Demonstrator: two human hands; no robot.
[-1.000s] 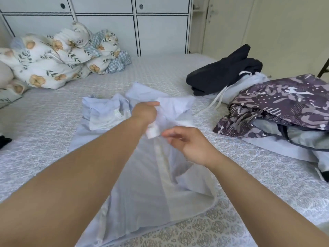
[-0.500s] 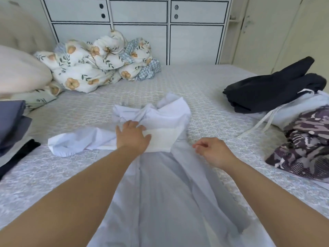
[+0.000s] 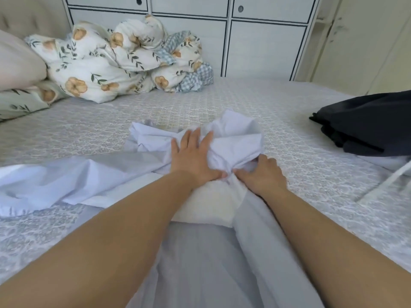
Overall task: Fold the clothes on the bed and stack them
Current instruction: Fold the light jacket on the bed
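Your 2 bare forearms reach forward over a pale blue shirt (image 3: 200, 252) spread on the bed (image 3: 300, 178), its body running from under your arms toward the collar end just beyond your hands. Your left hand (image 3: 195, 158) lies flat on the bunched white-blue cloth near the collar, fingers spread wide and pressing down, gripping nothing. Your right hand (image 3: 262, 176) sits just beside it, thumbs nearly touching, fingers curled into a fold of the same cloth, so it appears to be pinching the fabric. To the left of your left hand, 1 sleeve (image 3: 51, 185) trails out sideways, rumpled and unfolded. Beyond your fingertips the collar area is a crumpled heap. Well to the right of your right hand rests a dark navy garment (image 3: 364, 127), loosely folded, with a white drawstring (image 3: 387, 181) below it. Far ahead and to the left, a floral duvet (image 3: 115, 61) is piled against white cabinets (image 3: 266, 47). Judging by this, the shirt is only being smoothed: no fold is made yet, no neat stack shows, and most of the task seems to remain.
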